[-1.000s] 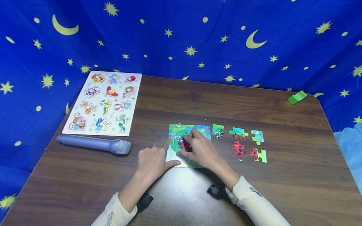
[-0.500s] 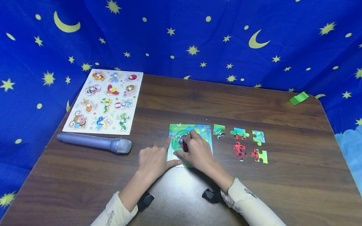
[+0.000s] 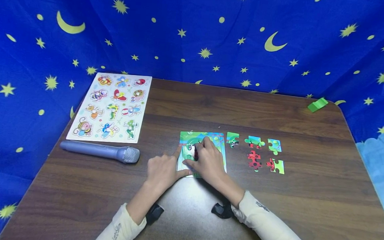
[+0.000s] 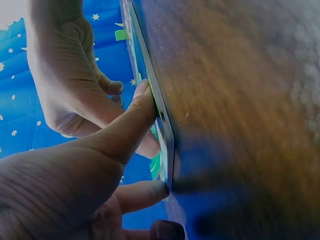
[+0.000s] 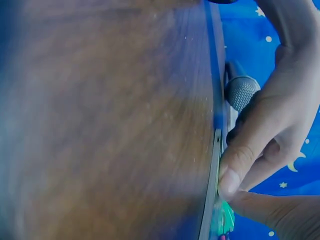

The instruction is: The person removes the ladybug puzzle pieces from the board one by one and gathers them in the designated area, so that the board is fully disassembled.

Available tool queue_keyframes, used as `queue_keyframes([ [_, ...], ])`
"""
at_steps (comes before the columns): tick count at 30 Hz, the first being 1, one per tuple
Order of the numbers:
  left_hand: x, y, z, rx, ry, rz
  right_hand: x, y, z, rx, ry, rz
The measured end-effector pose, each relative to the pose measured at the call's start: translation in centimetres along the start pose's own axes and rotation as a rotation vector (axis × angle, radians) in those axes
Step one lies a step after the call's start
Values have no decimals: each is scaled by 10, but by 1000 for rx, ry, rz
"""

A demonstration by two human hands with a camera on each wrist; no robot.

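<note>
A small jigsaw tray [image 3: 187,137] with a green and blue picture lies flat on the wooden table. My left hand [image 3: 162,172] steadies its near left corner, index finger along the left edge and thumb across the near edge. In the left wrist view the left thumb [image 4: 135,120] presses the tray's side. My right hand [image 3: 210,163] is over the tray with bent index finger and thumb low on it, pinching a red-and-black puzzle piece [image 3: 195,154] that is mostly hidden. Right of the tray lie several loose pieces, among them a red spotted piece [image 3: 254,161] and a green corner piece [image 3: 232,139].
On the left are a white peg puzzle board [image 3: 122,121] with insect figures and a grey-purple toy microphone [image 3: 101,151]. A green block [image 3: 317,104] sits at the far right corner. A blue starry cloth [image 3: 197,36] hangs behind the table.
My right hand has shifted slightly left and turned over the tray, and less of the red-and-black piece shows. The left hand keeps its place at the corner.
</note>
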State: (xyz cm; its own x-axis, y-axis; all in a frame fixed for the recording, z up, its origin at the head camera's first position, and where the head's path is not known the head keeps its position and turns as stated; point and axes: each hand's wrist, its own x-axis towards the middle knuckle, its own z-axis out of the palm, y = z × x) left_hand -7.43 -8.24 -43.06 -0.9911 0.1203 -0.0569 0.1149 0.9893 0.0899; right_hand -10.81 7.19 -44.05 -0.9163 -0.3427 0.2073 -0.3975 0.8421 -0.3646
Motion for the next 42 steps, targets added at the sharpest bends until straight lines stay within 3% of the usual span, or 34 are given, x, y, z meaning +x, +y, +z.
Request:
queue_keyframes([
  [14,-1,-1,0,-6,20,12,0,-9,11,17,53,118],
  [29,-1,-3,1,-17,4,5,3,-11,14,25,56,131],
  [42,1,0,1,-17,11,11,10,-7,4,62,-32,168],
])
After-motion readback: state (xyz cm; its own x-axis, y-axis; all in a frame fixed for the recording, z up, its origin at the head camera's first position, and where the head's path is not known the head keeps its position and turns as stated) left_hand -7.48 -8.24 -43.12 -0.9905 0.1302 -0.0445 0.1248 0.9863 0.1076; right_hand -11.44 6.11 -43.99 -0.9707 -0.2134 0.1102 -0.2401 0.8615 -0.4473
